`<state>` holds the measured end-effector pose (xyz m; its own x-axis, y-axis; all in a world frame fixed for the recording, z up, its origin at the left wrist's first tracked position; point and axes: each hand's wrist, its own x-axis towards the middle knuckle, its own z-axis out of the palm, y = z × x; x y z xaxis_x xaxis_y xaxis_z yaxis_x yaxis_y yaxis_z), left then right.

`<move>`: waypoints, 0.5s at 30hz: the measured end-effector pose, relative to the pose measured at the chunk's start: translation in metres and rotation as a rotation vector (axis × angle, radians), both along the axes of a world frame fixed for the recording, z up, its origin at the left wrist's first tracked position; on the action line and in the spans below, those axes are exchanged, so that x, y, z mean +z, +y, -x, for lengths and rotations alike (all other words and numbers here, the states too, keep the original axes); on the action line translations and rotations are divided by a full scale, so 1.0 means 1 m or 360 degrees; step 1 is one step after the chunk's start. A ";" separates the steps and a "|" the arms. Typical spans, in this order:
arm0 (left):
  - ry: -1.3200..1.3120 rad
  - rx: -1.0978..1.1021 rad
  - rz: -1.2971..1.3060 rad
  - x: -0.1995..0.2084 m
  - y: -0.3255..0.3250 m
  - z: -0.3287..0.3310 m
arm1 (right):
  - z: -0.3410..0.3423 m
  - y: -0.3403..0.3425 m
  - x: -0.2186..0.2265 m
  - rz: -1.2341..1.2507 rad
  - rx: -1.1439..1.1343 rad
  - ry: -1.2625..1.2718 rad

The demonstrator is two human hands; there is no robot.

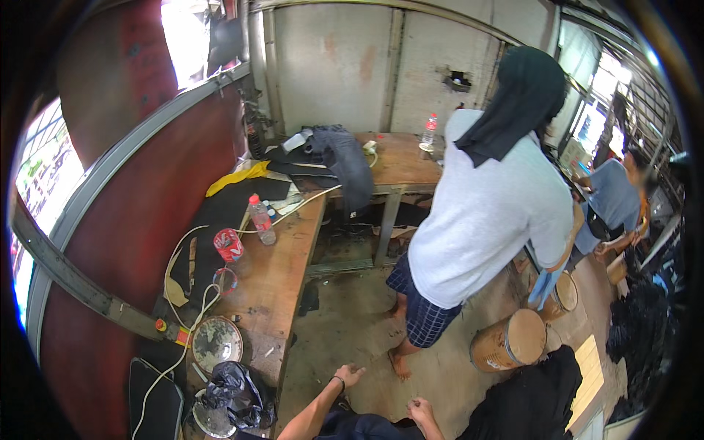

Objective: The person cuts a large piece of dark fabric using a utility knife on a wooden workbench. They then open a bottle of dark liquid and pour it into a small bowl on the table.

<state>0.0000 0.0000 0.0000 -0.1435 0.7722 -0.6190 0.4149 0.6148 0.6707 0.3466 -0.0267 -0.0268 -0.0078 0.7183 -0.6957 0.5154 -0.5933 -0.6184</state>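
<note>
L hand (350,375) half-open, empty, R of bench (277,282); R hand (420,409) loosely curled, further R, contents unclear.

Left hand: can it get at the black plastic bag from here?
Probably yes. The bag sits at the near end of the wooden bench, to the left of the left hand, with nothing visible blocking the gap.

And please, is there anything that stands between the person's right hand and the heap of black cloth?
Nothing visible does: only floor shows between the right hand and the heap of black cloth. The brown drum stands farther ahead, outside that line.
</note>
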 end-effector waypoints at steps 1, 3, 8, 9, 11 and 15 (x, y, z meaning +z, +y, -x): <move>-0.0066 0.0067 0.0008 0.006 0.004 0.006 | 0.016 0.016 0.006 -0.0084 0.0104 -0.0025; -0.0161 0.0136 -0.0020 0.017 0.005 0.011 | 0.044 0.043 0.015 -0.0110 0.0210 -0.0028; -0.0302 0.0150 -0.0012 0.028 0.014 0.018 | 0.082 0.088 0.015 0.0177 0.0400 -0.0274; -0.0289 0.0102 0.0016 0.029 0.015 0.021 | 0.086 0.098 0.012 0.0078 0.0518 -0.0336; -0.0358 0.0054 0.0111 0.031 0.026 0.031 | 0.096 0.121 0.005 0.0062 0.0625 -0.0619; -0.0343 0.0133 0.0112 0.034 0.064 0.058 | 0.109 0.191 -0.013 -0.0039 0.0806 -0.0546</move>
